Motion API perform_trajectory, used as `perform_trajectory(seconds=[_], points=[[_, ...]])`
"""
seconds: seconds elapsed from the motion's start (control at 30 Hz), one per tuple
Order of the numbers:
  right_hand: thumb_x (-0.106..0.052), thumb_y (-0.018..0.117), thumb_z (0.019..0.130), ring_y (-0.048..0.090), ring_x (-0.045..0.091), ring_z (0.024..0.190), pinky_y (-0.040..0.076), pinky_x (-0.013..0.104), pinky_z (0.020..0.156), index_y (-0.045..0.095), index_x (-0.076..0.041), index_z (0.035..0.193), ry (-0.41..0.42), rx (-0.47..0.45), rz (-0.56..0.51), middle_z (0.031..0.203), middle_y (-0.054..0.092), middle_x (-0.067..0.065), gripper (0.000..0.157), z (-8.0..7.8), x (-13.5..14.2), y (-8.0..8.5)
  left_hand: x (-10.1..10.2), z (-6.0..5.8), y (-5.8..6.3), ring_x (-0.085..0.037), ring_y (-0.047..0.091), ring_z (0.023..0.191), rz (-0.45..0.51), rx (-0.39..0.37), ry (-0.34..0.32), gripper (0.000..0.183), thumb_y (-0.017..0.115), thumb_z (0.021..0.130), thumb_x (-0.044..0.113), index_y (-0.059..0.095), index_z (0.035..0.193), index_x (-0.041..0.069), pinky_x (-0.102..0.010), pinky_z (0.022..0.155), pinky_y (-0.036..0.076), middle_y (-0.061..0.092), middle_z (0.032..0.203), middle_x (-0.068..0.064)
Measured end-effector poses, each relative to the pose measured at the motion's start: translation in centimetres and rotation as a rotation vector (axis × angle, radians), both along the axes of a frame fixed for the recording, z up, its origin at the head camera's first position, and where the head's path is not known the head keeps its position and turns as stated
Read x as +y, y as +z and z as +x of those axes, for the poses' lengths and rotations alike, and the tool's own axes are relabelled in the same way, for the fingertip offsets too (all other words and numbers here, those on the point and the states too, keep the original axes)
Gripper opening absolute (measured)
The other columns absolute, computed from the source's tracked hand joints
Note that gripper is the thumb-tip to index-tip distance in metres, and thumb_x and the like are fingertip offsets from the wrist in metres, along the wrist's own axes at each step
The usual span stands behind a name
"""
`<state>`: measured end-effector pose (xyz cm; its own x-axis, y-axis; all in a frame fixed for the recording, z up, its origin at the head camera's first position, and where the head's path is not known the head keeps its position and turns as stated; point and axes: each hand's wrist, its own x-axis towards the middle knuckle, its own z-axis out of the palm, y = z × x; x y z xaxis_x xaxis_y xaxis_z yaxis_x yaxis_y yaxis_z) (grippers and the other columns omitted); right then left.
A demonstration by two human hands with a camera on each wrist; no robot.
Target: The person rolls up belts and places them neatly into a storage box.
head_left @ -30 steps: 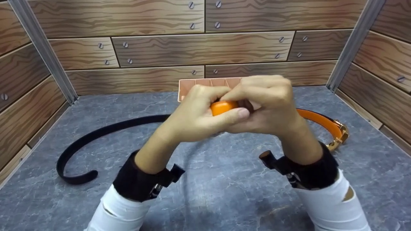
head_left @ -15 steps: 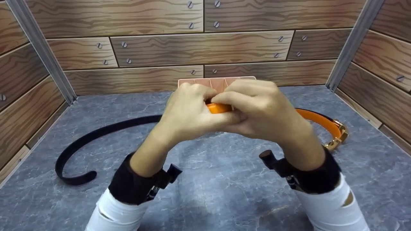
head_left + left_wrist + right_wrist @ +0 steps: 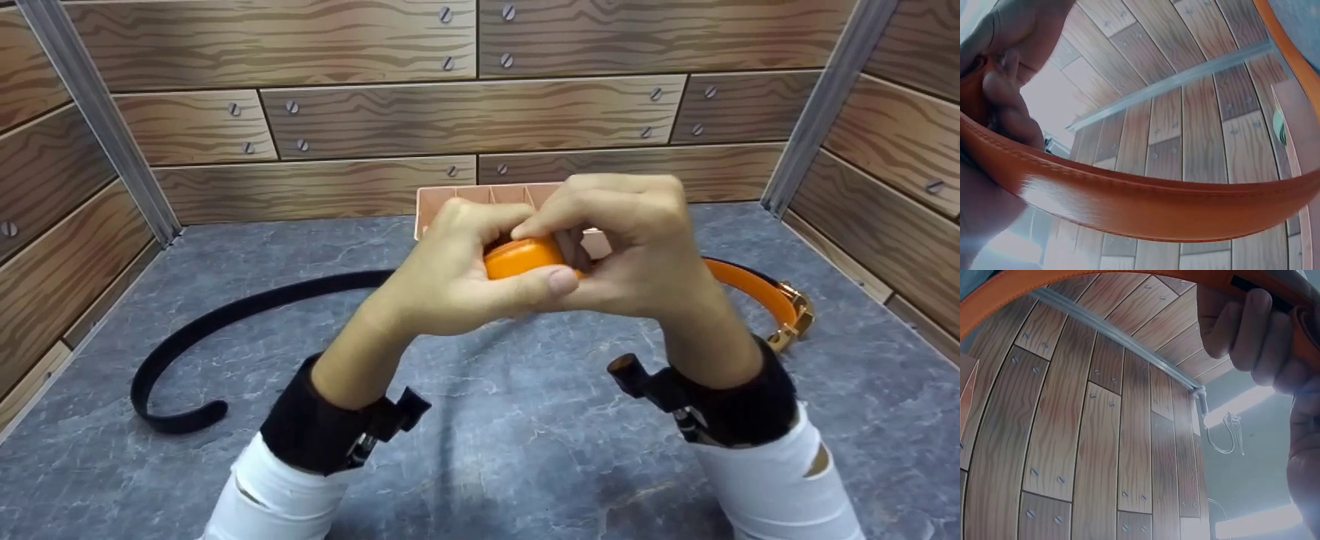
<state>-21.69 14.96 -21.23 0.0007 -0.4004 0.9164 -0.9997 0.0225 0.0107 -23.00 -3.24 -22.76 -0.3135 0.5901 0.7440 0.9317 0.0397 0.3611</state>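
Observation:
Both hands hold a rolled part of an orange stitched belt [image 3: 523, 258] in the air over the middle of the table. My left hand [image 3: 457, 281] wraps it from the left, its thumb lying across the near side. From the right, my right hand [image 3: 634, 244] pinches the roll, fingertips on its upper edge. In the left wrist view a loose length of the belt [image 3: 1145, 205] sweeps across in front of the camera. The right wrist view has the belt [image 3: 1072, 277] arching to the curled fingers [image 3: 1252, 332]. The roll's inside is mostly hidden by the hands.
A dark belt length [image 3: 199, 322] stands on edge at left, its tip curled. At right, an orange-lined length ends in a gold buckle [image 3: 795, 319]. Behind the hands sits a pink divided tray [image 3: 439, 206]; something green [image 3: 1279, 127] shows beside its wall. Wood-patterned walls [image 3: 375, 120] enclose the table.
Since half a second ago both hands have shifted a little to the right, and more of the orange roll shows. The left thumb's tip has come into sight. The lengths on the table stay put.

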Motion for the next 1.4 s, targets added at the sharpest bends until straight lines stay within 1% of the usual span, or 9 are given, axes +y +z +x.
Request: perform_trajectory(seconds=[0.17,0.27,0.4,0.6,0.7,0.9,1.0,1.13,1.4], points=[[-0.034,0.088,0.072,0.055,0.015,0.068,0.04,0.025,0.065,0.074,-0.004,0.091,-0.194,0.156,0.174,0.082,0.07,0.004,0.038,0.8,-0.1,0.1,-0.1,0.6,0.3,-0.001,0.044,0.045,-0.159,0.101,0.353,0.039,0.07,0.082,0.06,0.063,0.07,0.023,-0.024,0.042,0.038,0.054,0.057,0.013],[-0.032,0.084,0.079,0.048,0.014,0.064,0.034,0.026,0.062,0.071,-0.005,0.086,-0.235,0.215,0.185,0.074,0.064,0.002,0.031,0.8,-0.5,0.1,-0.3,0.9,0.2,-0.002,0.041,0.042,-0.236,0.095,0.429,0.048,0.067,0.079,0.069,0.055,0.061,0.026,-0.026,0.04,0.034,0.047,0.051,0.014],[-0.023,0.086,0.076,0.038,0.011,0.058,0.029,0.024,0.057,0.068,-0.006,0.075,-0.136,0.162,0.084,0.062,0.05,0.0,0.025,0.4,-0.8,-0.2,-0.3,0.8,-0.1,-0.003,0.038,0.04,-0.182,0.078,0.33,0.045,0.072,0.081,0.058,0.053,0.06,0.023,-0.025,0.038,0.031,0.044,0.05,0.012],[-0.027,0.097,0.059,0.036,0.009,0.056,0.028,0.019,0.054,0.07,0.0,0.074,0.049,0.005,-0.04,0.059,0.051,0.002,0.041,-0.4,-0.6,-0.3,0.3,0.1,-0.2,-0.006,0.05,0.051,-0.009,-0.097,-0.016,0.022,0.067,0.091,0.03,0.069,0.082,0.011,-0.026,0.043,0.04,0.059,0.064,0.006],[-0.023,0.097,0.059,0.04,0.011,0.057,0.032,0.02,0.055,0.07,0.003,0.076,0.119,-0.04,-0.059,0.061,0.057,0.005,0.041,-0.7,-0.9,-0.2,0.3,-0.1,-0.1,-0.008,0.053,0.054,0.013,-0.119,-0.037,0.023,0.063,0.092,0.029,0.07,0.082,0.01,-0.027,0.046,0.043,0.062,0.068,0.005],[-0.036,0.092,0.066,0.05,0.02,0.068,0.037,0.029,0.066,0.07,-0.002,0.085,-0.11,0.118,0.091,0.077,0.067,0.005,0.045,-0.3,-1.0,-0.2,0.0,0.6,0.3,-0.004,0.038,0.043,-0.131,0.076,0.413,0.042,0.06,0.087,0.051,0.05,0.056,0.023,-0.026,0.039,0.031,0.043,0.049,0.011],[-0.039,0.089,0.071,0.049,0.019,0.066,0.036,0.028,0.062,0.069,-0.004,0.085,-0.226,0.197,0.15,0.075,0.064,0.004,0.043,-0.1,-1.0,-0.5,0.0,0.8,0.4,-0.004,0.034,0.042,-0.203,0.08,0.498,0.043,0.059,0.084,0.05,0.042,0.054,0.024,-0.026,0.038,0.029,0.036,0.047,0.011],[-0.034,0.088,0.073,0.045,0.016,0.059,0.034,0.027,0.056,0.067,-0.006,0.078,-0.223,0.219,0.109,0.067,0.06,0.002,0.036,-0.1,-1.4,-0.6,-0.1,0.5,0.1,-0.002,0.036,0.043,-0.173,0.053,0.369,0.042,0.059,0.088,0.046,0.047,0.056,0.021,-0.025,0.039,0.03,0.04,0.049,0.011],[-0.027,0.096,0.061,0.035,0.011,0.054,0.026,0.021,0.055,0.07,-0.001,0.072,0.012,0.071,-0.074,0.06,0.057,0.003,0.038,-0.4,-1.1,-0.2,0.4,-0.4,-0.4,-0.007,0.052,0.057,-0.001,-0.098,-0.077,0.042,0.057,0.096,0.048,0.069,0.089,0.008,-0.027,0.048,0.044,0.061,0.071,0.004]])
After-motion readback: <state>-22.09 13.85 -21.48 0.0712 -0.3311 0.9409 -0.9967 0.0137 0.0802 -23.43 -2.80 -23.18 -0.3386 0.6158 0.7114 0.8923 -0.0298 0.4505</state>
